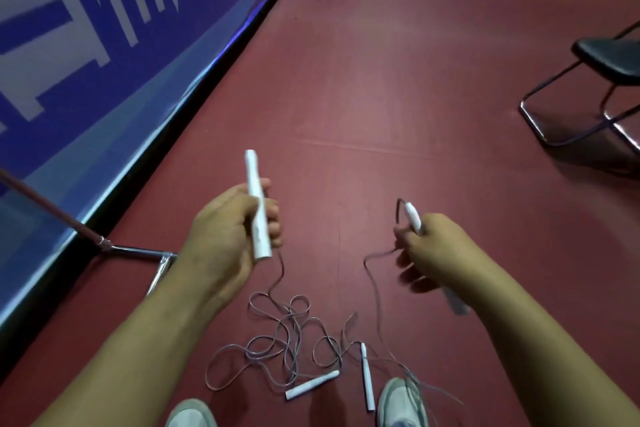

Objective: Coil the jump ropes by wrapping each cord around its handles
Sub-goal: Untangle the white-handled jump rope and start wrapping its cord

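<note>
Far left, one blue banner (104,28) with white lettering runs along the red floor (381,80), and one metal stand (138,251) juts out from its foot.

On to the left hand (225,229): its fingers are wrapped firmly round the upright handle (256,204). This white handle is held nearly vertical, with its top end well clear above the fist and its bottom end poking out below. From that lower end a thin grey cord drops into the tangle (287,333) on the floor, between the person's feet. It's loops over loops down there, and which strand belongs to which rope cannot be told.

Two more white handles lie at the edge of that heap. The slanted handle (311,389) lies between the two shoes. The lengthwise handle (367,376) rests just beside the right shoe (398,402). The left shoe (192,414) peeks in at the bottom edge, so that's two pale shoes.

Now the right hand (429,250): its fingers are curled round the fourth handle (414,217), tip pointing up. A cord arcs out of that tip, bends back past the fingers and trails down across the right shoe. The hand is blurred, so whether it also pinches the cord cannot be told.

The count is four handles, two gripped and two on the floor.

Far right, well apart from everything else, stands one black-seated chair (609,59) on a metal frame.
</note>
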A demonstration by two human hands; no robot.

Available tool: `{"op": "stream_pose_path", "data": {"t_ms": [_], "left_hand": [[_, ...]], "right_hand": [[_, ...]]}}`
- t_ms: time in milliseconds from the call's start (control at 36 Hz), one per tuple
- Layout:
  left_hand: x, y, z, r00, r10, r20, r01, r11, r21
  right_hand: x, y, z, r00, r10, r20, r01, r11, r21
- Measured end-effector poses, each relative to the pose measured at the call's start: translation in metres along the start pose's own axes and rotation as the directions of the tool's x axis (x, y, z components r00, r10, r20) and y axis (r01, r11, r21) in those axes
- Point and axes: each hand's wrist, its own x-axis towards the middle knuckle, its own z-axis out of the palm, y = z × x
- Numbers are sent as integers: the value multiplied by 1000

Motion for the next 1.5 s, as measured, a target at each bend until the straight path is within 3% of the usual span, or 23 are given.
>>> {"op": "stream_pose_path", "data": {"t_ms": [56, 111, 194, 278, 333, 361, 444, 500, 556, 611, 639, 694, 778, 861, 972, 1056, 1222, 1361, 1500], "left_hand": [[-11, -3, 9, 996, -31, 86, 16, 985, 173], [-22, -11, 17, 980, -82, 179, 21, 948, 318], [-36, -25, 24, 954, -120, 276, 4, 922, 386], [-44, -32, 28, 969, 14, 246, -145, 839, 525], [-45, -29, 27, 954, 148, 262, -288, 704, 650], [-45, -26, 26, 943, 141, 303, -316, 672, 670], [-46, -11, 18, 884, -65, 462, -281, 716, 639], [-44, -2, 13, 876, -82, 475, -255, 757, 601], [-35, -2, 7, 928, 84, 362, -313, 700, 641], [-23, -6, -1, 917, 310, 250, -385, 533, 753], [-19, -7, -4, 913, 329, 240, -389, 529, 754], [-17, -5, -8, 920, 227, 319, -390, 602, 697], [-16, -4, -6, 867, 37, 497, -346, 763, 546], [-18, -1, -3, 847, -39, 529, -217, 885, 412], [-12, 1, -10, 847, -43, 529, -224, 875, 430], [-7, 4, -15, 870, -40, 492, -259, 811, 524], [-4, 6, -21, 882, -96, 461, -276, 687, 672], [-3, 11, -27, 863, -114, 492, -290, 686, 668], [-3, 13, -28, 888, -11, 459, -330, 680, 655]], "right_hand": [[-12, -13, 8, 981, 21, 192, -101, 903, 417], [-21, -24, 20, 953, -47, 300, -154, 776, 612], [-29, -36, 33, 909, -182, 376, -168, 665, 728], [-38, -39, 47, 851, -335, 404, -117, 629, 769], [-42, -37, 54, 824, -395, 406, -75, 634, 770], [-44, -36, 55, 811, -408, 418, -77, 635, 769], [-46, -34, 53, 797, -399, 454, -71, 684, 726], [-48, -36, 49, 795, -377, 476, -44, 746, 665], [-46, -37, 49, 814, -311, 491, -91, 766, 636], [-47, -38, 49, 811, -252, 527, -174, 757, 630], [-49, -40, 50, 792, -249, 557, -202, 755, 624], [-53, -43, 51, 729, -287, 621, -250, 733, 632], [-57, -45, 53, 659, -354, 663, -308, 677, 668], [-57, -46, 47, 606, -340, 719, -364, 685, 631], [-54, -41, 38, 575, -372, 729, -349, 694, 630], [-51, -35, 35, 626, -362, 691, -266, 733, 626], [-51, -26, 36, 693, -226, 684, -143, 888, 438], [-53, -27, 25, 631, -226, 742, -211, 871, 444], [-52, -24, 24, 605, -306, 735, -233, 815, 530]]}}
